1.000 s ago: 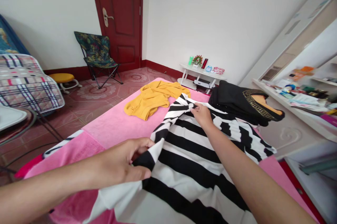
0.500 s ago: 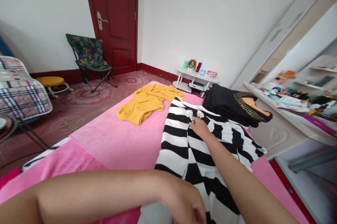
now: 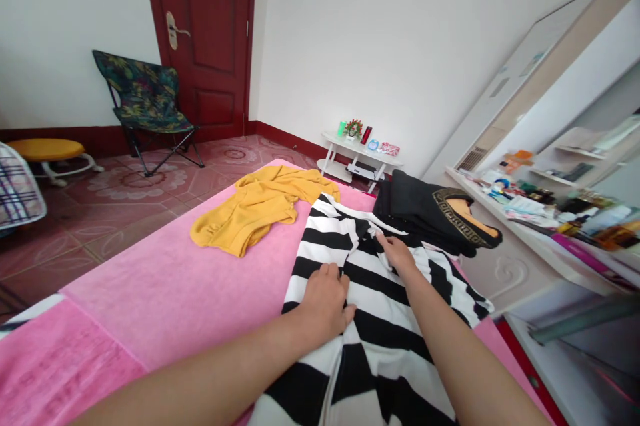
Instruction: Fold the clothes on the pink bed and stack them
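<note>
A black-and-white striped top (image 3: 370, 336) lies spread on the pink bedcover (image 3: 165, 286), its front opening running lengthwise toward me. My left hand (image 3: 325, 299) rests palm down on the cloth beside this opening, fingers bent slightly and thumb apart. Higher up, near the neckline, my right hand (image 3: 397, 255) pinches the edge of the top between thumb and fingers. A yellow garment (image 3: 250, 209) lies loosely crumpled to the left of the top. Beyond the striped top on the right sits a stack of folded black clothes (image 3: 415, 206) with a gold-patterned band.
A cluttered dresser (image 3: 540, 213) stands along the right side of the bed. Against the far wall is a small white table (image 3: 357, 146) holding a plant and other small items. A folding chair (image 3: 145, 99) and a yellow stool (image 3: 47, 149) stand on the tiled floor at left.
My left hand has moved from the bottom of the view up onto the middle of the striped top. My right hand has shifted slightly right along its neckline. The view has turned a little.
</note>
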Demonstrator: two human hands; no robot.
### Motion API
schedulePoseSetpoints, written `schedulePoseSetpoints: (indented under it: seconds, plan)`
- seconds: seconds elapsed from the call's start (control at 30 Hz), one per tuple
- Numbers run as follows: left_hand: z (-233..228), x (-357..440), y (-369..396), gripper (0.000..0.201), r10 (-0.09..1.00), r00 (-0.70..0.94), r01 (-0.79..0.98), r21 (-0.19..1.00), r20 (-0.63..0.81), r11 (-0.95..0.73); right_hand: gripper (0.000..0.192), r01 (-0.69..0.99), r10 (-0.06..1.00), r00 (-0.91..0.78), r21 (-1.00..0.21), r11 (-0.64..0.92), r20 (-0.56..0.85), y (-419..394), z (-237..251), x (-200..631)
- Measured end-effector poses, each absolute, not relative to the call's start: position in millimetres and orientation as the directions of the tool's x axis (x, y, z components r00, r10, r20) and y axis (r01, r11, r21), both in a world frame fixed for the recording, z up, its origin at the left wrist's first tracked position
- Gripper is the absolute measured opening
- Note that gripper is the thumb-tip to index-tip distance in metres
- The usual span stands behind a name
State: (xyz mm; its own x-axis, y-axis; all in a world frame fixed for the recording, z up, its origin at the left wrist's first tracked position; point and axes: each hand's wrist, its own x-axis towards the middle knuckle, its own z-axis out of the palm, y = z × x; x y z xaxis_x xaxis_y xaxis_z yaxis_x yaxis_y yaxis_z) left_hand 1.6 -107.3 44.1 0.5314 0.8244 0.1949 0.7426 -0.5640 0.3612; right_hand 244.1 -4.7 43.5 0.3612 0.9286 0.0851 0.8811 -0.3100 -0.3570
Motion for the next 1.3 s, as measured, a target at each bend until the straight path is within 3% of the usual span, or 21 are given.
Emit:
schedulePoseSetpoints:
  seconds: [0.1, 0.17, 0.23, 0.33, 0.43, 0.5, 0.53, 0.57, 0.73, 0.97, 1.07, 1.13, 1.23, 1.3]
  plan:
    - [45, 0, -106, 0.033, 0.821, 0.535, 0.727, 0.386, 0.200, -0.568, 0.064, 0.860, 0.945, 0.326, -0.423, -0.286, 0.024, -4, 40, 259]
    - [43, -1, -105, 0.036, 0.824, 0.527, 0.716, 0.413, 0.210, -0.563, 0.052, 0.860, 0.959, 0.282, -0.437, -0.261, -0.018, -5, 43, 265]
    - [40, -1, -105, 0.044, 0.834, 0.507, 0.707, 0.449, 0.219, -0.547, 0.035, 0.875, 0.965, 0.254, -0.412, -0.255, -0.059, -5, 54, 272]
    - [36, -2, -105, 0.045, 0.835, 0.510, 0.694, 0.475, 0.206, -0.541, 0.028, 0.890, 0.954, 0.294, -0.346, -0.295, -0.056, -1, 78, 285]
    - [35, -2, -103, 0.035, 0.817, 0.542, 0.674, 0.480, 0.196, -0.562, 0.020, 0.919, 0.912, 0.393, -0.089, -0.384, 0.120, 4, 99, 293]
    - [35, -2, -102, 0.031, 0.813, 0.546, 0.663, 0.489, 0.202, -0.567, 0.014, 0.894, 0.892, 0.374, 0.156, -0.419, 0.253, 8, 104, 288]
    - [34, -2, -102, 0.030, 0.812, 0.547, 0.660, 0.494, 0.202, -0.567, 0.018, 0.885, 0.893, 0.343, 0.219, -0.411, 0.291, 10, 103, 281]
    - [33, -2, -101, 0.029, 0.812, 0.549, 0.656, 0.499, 0.200, -0.566, 0.022, 0.895, 0.900, 0.316, 0.221, -0.388, 0.301, 14, 101, 272]
    - [32, -2, -100, 0.029, 0.807, 0.557, 0.637, 0.521, 0.199, -0.568, 0.027, 0.982, 0.963, 0.185, -0.004, -0.188, 0.199, 52, 77, 207]
    - [31, -1, -101, 0.029, 0.812, 0.553, 0.621, 0.557, 0.188, -0.552, 0.047, 0.984, 0.983, -0.154, -0.072, 0.161, 0.097, 97, 35, 132]
    - [27, -2, -97, 0.024, 0.809, 0.541, 0.547, 0.635, 0.228, -0.545, 0.051, 0.992, 0.995, -0.097, -0.078, 0.100, 0.038, 109, 23, 123]
    - [22, -3, -90, 0.023, 0.830, 0.500, 0.434, 0.757, 0.249, -0.488, 0.056, 0.997, 1.000, -0.020, -0.079, 0.020, 0.005, 114, 19, 121]
    - [14, -3, -76, 0.028, 0.907, 0.406, 0.171, 0.965, 0.115, -0.199, 0.064, 0.997, 0.998, 0.048, -0.066, -0.051, -0.043, 113, 15, 121]
    - [9, -2, -68, 0.028, 0.927, 0.375, -0.015, 1.000, 0.000, 0.007, 0.069, 0.997, 0.996, 0.052, -0.050, -0.055, -0.070, 103, 15, 122]
